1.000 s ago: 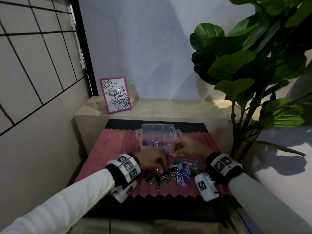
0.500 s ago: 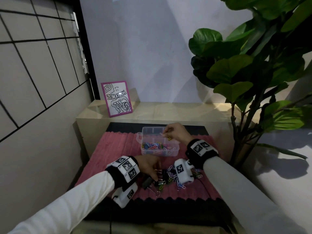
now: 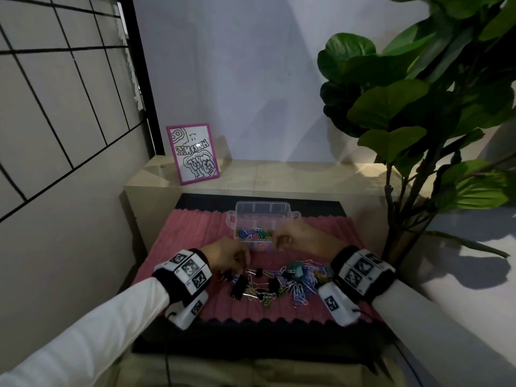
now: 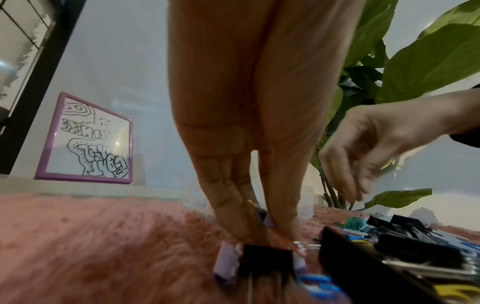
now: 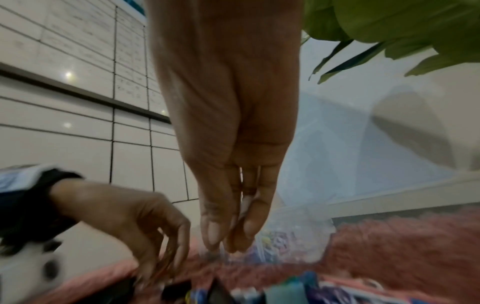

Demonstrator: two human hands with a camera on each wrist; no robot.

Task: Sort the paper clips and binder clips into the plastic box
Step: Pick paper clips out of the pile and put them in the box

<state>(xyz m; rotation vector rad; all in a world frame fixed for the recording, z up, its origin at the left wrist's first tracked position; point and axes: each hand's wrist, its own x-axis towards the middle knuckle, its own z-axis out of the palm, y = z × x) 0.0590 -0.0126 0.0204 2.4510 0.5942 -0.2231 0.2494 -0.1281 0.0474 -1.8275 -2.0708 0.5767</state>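
A clear plastic box [image 3: 262, 203] stands at the back of the mat, with coloured paper clips [image 3: 252, 234] in its near compartment. In front of it lies a mixed pile of paper clips and binder clips [image 3: 290, 280]. My left hand [image 3: 245, 268] is at the pile's left edge. In the left wrist view, the left hand [image 4: 262, 240] pinches a black binder clip [image 4: 267, 261] with a lilac clip [image 4: 266, 219] tucked between its fingers. My right hand [image 3: 275, 243] hovers by the box's near wall. In the right wrist view its straight fingers [image 5: 213, 230] point down close together, and I see nothing between them.
A pink ribbed mat [image 3: 195, 233] covers the work surface, with a black edge in front. A pink-framed drawing [image 3: 192, 153] leans on the beige ledge behind. A large leafy plant [image 3: 413, 113] stands at the right, and a tiled wall [image 3: 55, 107] closes the left.
My right hand carried a yellow clip from the pile over the box, then drew back to the box's near wall without it. The left hand stayed at the pile's left edge.
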